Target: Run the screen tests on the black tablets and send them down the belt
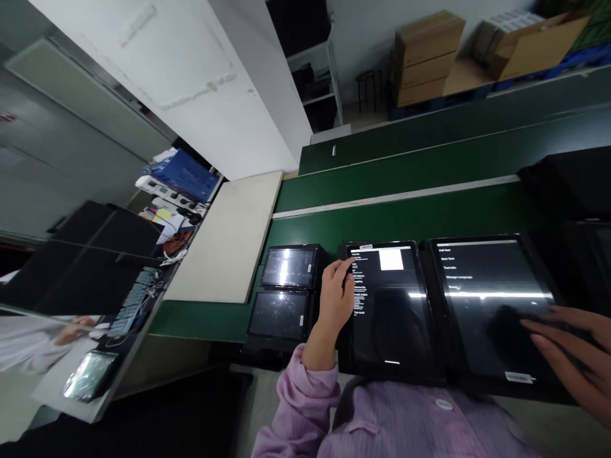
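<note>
- Tablet with a black frame and a dark glossy screen lies at four o'clock from the view's middle, facing the person, probably so its white text reads upright.
- Left hand, below a lilac fabric sleeve, reaches that screen's eleven o'clock corner. Its index finger is extended and it grasps nothing, a pose that suits pointing at a line; whether the fingertip touches the glass, I cannot tell.
- Second black-framed tablet with a short white menu lies just beside the first, nearer three o'clock, presumably so both are within reach.
- Right hand spreads loosely over that screen's four o'clock side, gripping nothing; contact is unclear.
- Two smaller black tablets, one farther and one nearer, sit at seven o'clock, lined up perhaps to keep their screens visible.
- Flat cream board lies at nine o'clock on the long green worktable.
</note>
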